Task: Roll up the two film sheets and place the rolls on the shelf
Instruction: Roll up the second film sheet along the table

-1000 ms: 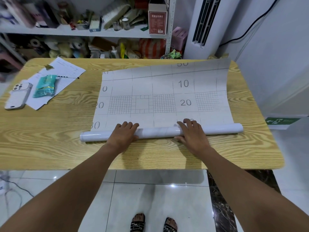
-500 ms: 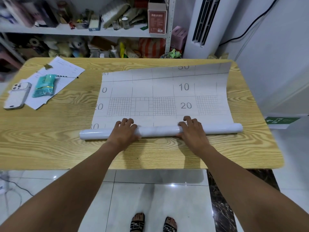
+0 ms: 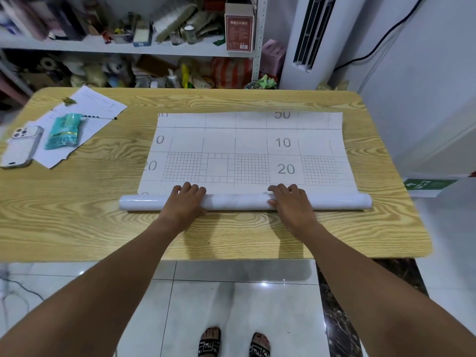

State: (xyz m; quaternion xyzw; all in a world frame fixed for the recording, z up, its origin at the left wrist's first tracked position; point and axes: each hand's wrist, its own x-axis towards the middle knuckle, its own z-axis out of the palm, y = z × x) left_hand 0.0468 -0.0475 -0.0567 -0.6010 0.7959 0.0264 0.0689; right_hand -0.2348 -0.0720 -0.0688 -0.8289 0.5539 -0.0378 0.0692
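Film sheet (image 3: pixel 247 150) lying grid-side up on wood surface (image 3: pixel 77 202), near edge curling into roll (image 3: pixel 237 202) w/ long axis running left-right, left hand (image 3: pixel 185 202) & right hand (image 3: pixel 292 203) pressing flat on roll, fingers (image 3: pixel 192 188) spreading over its top, shelf (image 3: pixel 128 47) sitting behind.

Film sheet's (image 3: pixel 247 148) far edge now flat; roll (image 3: pixel 237 202) and hands (image 3: pixel 184 203) slightly farther forward.
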